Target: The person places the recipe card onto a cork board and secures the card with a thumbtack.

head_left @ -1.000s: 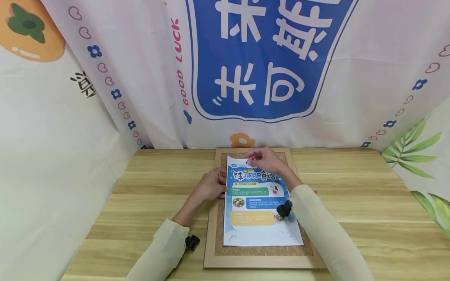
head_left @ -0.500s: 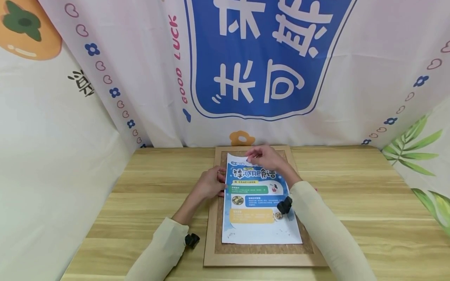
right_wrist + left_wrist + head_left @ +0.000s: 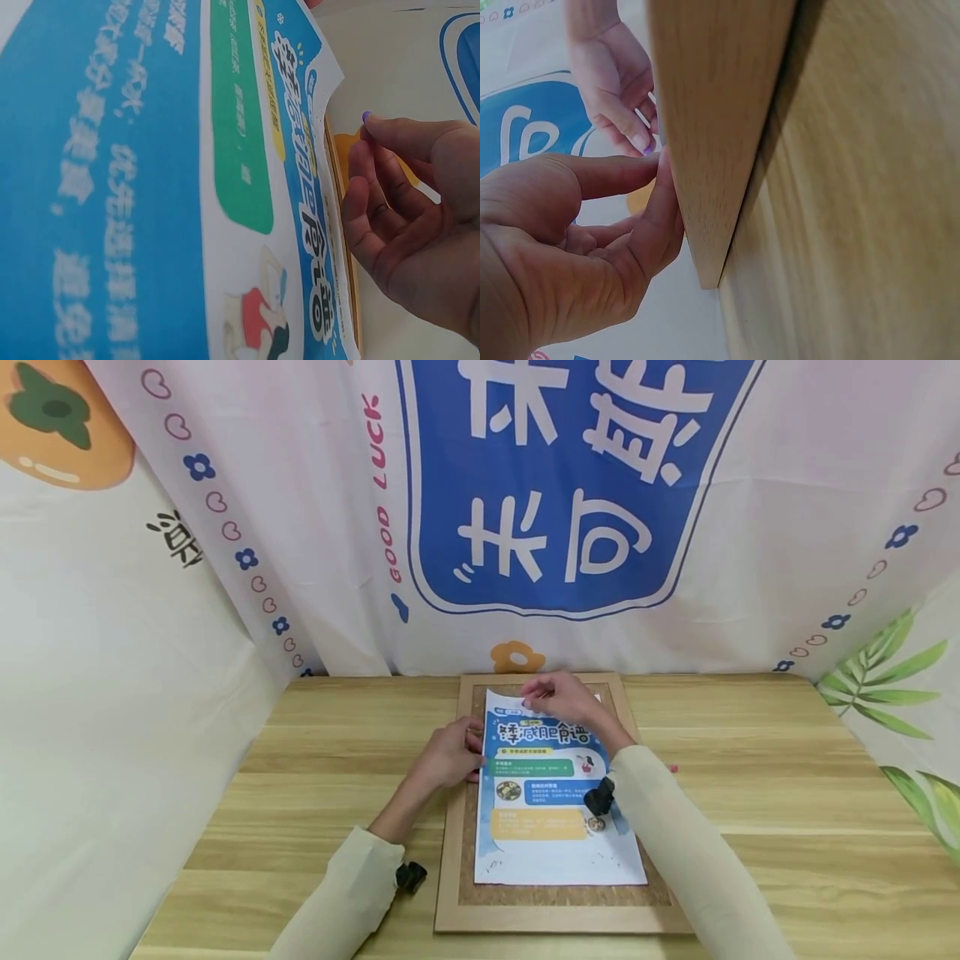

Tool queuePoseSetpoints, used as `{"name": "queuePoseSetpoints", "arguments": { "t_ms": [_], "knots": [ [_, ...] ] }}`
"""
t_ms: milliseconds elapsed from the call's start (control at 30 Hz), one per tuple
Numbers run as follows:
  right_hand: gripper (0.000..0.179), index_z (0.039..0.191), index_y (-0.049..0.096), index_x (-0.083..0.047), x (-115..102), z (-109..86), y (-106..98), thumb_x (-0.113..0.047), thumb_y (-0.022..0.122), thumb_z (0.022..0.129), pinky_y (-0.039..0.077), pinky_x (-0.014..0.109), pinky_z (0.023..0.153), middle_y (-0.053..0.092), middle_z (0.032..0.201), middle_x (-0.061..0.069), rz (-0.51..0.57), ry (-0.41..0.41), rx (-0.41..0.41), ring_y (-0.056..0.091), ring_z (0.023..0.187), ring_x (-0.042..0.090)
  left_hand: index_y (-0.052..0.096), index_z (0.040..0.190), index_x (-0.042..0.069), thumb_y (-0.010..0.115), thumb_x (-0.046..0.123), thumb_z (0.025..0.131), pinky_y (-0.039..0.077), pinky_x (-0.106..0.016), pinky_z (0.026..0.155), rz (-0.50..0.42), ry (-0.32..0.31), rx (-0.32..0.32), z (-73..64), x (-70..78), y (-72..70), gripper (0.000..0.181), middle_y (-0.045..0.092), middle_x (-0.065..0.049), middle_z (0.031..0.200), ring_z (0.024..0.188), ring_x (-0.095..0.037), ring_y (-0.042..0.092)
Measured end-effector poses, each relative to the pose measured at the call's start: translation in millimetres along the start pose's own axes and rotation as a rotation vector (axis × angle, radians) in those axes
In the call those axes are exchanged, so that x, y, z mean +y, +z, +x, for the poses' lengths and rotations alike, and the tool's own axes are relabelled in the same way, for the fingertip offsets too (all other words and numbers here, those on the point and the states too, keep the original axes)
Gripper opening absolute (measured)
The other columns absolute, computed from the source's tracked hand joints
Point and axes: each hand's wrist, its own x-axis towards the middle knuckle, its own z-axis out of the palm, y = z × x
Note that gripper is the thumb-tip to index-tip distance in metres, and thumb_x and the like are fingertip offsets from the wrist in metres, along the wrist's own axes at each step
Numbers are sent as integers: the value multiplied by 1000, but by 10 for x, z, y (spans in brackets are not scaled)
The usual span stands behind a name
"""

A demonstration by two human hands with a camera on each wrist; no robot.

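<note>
The printed sheet (image 3: 558, 862) lies on the cork board (image 3: 566, 896), upon the wooden surface (image 3: 300, 810). At the sheet's left edge, the left hand (image 3: 450, 755) has its grip closed on it; the left wrist view shows thumb (image 3: 622, 176) and finger meeting there, beside the wooden frame (image 3: 712, 135). The right hand (image 3: 564, 700) pinches a small purple object (image 3: 367, 116), whose colour only the wrist views make clear. Only the head view shows a pink object (image 3: 673, 768) beside the right sleeve (image 3: 686, 843).
</note>
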Motion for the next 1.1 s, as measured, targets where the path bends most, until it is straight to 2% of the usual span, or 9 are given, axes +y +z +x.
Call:
{"name": "queuePoseSetpoints", "arguments": {
  "t_ms": [500, 800, 1100],
  "knots": [
    [27, 130, 75, -11, 43, 111, 57, -19, 70, 105, 54, 31, 87, 74, 115, 8, -12, 29, -8, 64, 101, 25, 55, 145, -5, 70, -12, 94, 65, -29, 61, -16, 9, 7, -16, 6, 3, 54, 68, -18, 108, 81, -23, 71],
    [24, 127, 76, -12, 66, 162, 101, -19, 70, 105, 54, 36, 94, 76, 117, 8, -65, -18, -31, 64, 103, 24, 56, 144, -3, 70, -10, 95, 65, -28, 61, -9, -5, 6, -19, -6, 3, 51, 68, -17, 108, 82, -23, 70],
    [23, 126, 77, -8, 3, 201, 107, -14, 68, 105, 53, 34, 91, 76, 114, 10, -108, -68, -59, 63, 99, 24, 57, 141, -3, 71, -10, 94, 65, -29, 61, -10, 6, 1, -13, -15, 8, 50, 68, -18, 108, 82, -23, 70]
  ]
}}
